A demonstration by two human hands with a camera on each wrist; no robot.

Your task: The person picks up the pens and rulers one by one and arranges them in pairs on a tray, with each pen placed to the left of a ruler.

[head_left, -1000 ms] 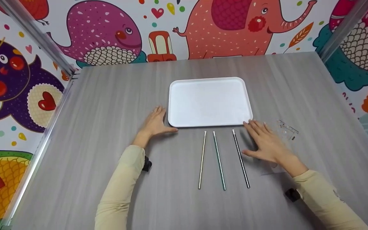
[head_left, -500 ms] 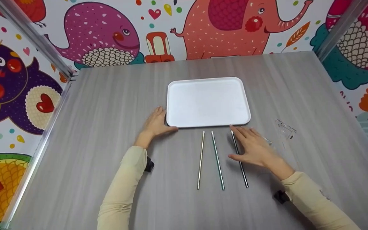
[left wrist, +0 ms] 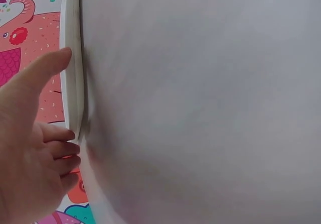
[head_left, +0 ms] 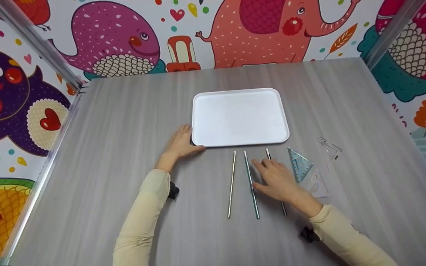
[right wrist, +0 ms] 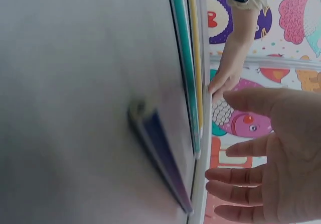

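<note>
At the near left corner of a white tray (head_left: 239, 117), my left hand (head_left: 181, 144) rests with fingers along the side and thumb at the front edge. The left wrist view has its thumb touching the tray rim (left wrist: 72, 88). Three pencils lie in front of the tray: gold (head_left: 232, 184), teal (head_left: 254, 203) and dark (head_left: 284, 209). My right hand (head_left: 277, 181) hovers over the dark pencil, hiding its middle, fingertips near the teal one. Its fingers are spread and hold nothing; the right wrist view shows the dark pencil (right wrist: 160, 153) apart from the palm.
Right of the pencils lie a light blue set square (head_left: 300, 165), a clear plastic piece (head_left: 318, 184) and another clear drawing tool (head_left: 330, 147). The grey table (head_left: 124, 122) meets cartoon-printed walls at the back and sides, with metal posts at the corners.
My right hand has moved left from beside the tray's right corner, over the dark pencil towards the teal one, uncovering the set square. My left hand stays at the tray corner.
</note>
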